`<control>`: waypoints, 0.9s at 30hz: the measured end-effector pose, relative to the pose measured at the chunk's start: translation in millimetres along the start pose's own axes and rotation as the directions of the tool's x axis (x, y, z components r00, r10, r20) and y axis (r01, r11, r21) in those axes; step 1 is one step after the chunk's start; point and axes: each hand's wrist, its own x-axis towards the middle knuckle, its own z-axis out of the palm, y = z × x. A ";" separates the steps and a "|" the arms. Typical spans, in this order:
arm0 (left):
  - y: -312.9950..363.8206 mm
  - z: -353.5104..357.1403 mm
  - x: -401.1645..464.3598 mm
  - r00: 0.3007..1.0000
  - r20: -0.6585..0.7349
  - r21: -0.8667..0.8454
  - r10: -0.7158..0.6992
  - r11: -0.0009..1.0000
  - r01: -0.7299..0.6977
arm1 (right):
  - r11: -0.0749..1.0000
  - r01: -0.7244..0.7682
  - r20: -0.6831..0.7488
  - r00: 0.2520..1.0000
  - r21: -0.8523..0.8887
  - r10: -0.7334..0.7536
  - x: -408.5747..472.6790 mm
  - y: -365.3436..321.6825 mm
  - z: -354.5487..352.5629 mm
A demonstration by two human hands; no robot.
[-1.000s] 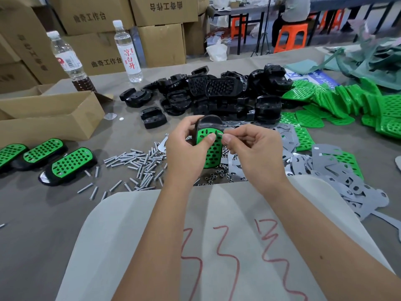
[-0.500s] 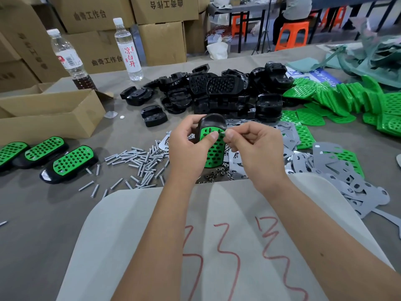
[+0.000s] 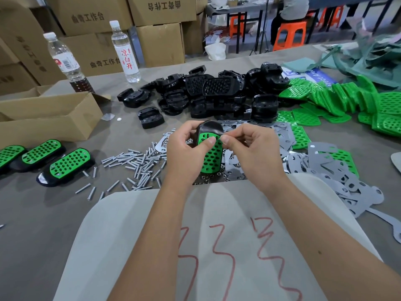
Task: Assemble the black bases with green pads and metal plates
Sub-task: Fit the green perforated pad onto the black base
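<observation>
A glossy black plastic base (image 3: 210,127) is noted, fitted with a bright green pad (image 3: 211,156) patterned with rows of dark oval holes. The same green-on-black hole pattern is recorded on three finished pieces (image 3: 69,164) at the left. A heap of plain black bases (image 3: 217,94) is observed beyond, and a pile of bright green perforated pads (image 3: 347,98) to its right. Flat metal plates (image 3: 338,177) are seen in dull grey; loose screws (image 3: 138,164) in bright silver. The surface (image 3: 32,224) is grey-brown. A pale cloth (image 3: 138,246) is marked with red squiggled lines. Brown cardboard boxes (image 3: 160,44) carry black printed characters.
</observation>
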 end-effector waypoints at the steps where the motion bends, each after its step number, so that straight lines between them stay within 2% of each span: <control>1: -0.1 -0.4 -0.1 1.000 0.004 0.008 0.005 1.000 -0.006 | 1.000 -0.012 0.010 1.000 -0.003 0.012 0.1 0.8 0.1; 3: -0.4 -1.2 -0.6 1.000 0.007 0.010 0.009 1.000 -0.009 | 0.992 -0.090 0.036 0.996 0.089 0.087 0.4 -0.3 0.5; 5: -1.2 -0.6 -1.5 1.000 0.005 -0.003 0.003 1.000 -0.003 | 0.986 -0.102 0.058 0.994 0.133 0.095 1.1 -0.6 -2.1; 8: -0.4 1.5 -3.1 0.999 0.002 -0.078 -0.040 0.996 0.041 | 1.000 0.028 0.055 0.998 -0.010 -0.027 2.0 -0.8 -3.3; 9: 0.0 1.7 -3.4 0.998 -0.001 -0.101 -0.057 0.993 0.057 | 0.999 0.027 0.054 0.998 -0.019 -0.026 2.4 -0.5 -3.3; 11: 0.9 1.1 -3.5 0.997 -0.009 -0.128 -0.077 0.989 0.075 | 0.992 -0.063 0.077 0.996 0.114 0.055 2.8 -2.3 -2.9; 13: 0.5 1.2 -2.9 0.998 -0.002 -0.117 -0.064 0.991 0.064 | 0.984 -0.083 0.085 0.994 0.155 0.070 2.7 -0.9 -4.6; 16: -0.2 1.4 -2.6 0.998 0.022 -0.103 -0.056 0.993 0.058 | 0.999 0.041 0.061 0.997 -0.021 -0.040 3.2 1.3 -4.6; 17: 0.0 0.9 -2.7 0.998 0.026 -0.104 -0.065 0.992 0.067 | 0.998 0.050 0.062 0.997 -0.029 -0.048 3.6 1.7 -4.2; 20: 0.2 -0.2 -3.6 0.996 0.024 -0.130 -0.086 0.988 0.089 | 0.996 -0.046 0.107 0.994 0.079 0.037 3.7 1.9 -5.1; 24: -3.0 -0.9 -3.4 0.987 0.049 -0.200 -0.153 0.967 0.160 | 0.997 0.066 0.136 0.989 -0.041 -0.060 4.3 2.3 -4.6; 27: -4.8 -0.8 -2.2 0.984 0.056 -0.207 -0.171 0.962 0.179 | 0.998 0.052 0.139 0.989 -0.027 -0.048 4.5 5.1 -4.5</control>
